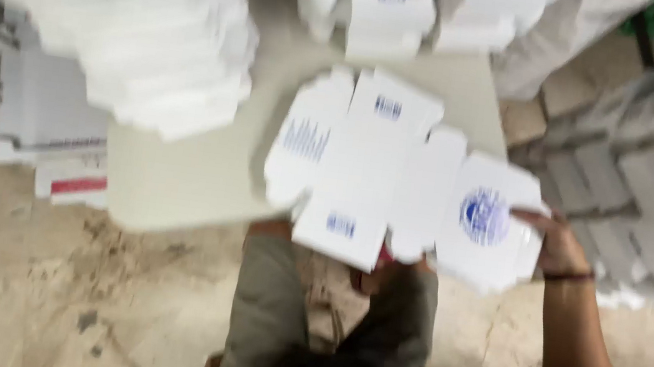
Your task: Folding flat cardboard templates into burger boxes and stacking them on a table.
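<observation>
A big stack of white boxes sat on the desk's far left corner. A flat white box sheet lay over the near edge, ready to lift. The right hand pinched its right end. The left hand was hidden.

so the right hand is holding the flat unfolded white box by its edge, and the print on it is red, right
Not quite. The right hand does hold the flat unfolded white box by its edge, but the print on it is blue, not red: the head view shows a blue round mark near the hand and small blue marks on the other panels. The box lies partly over the pale table.
</observation>
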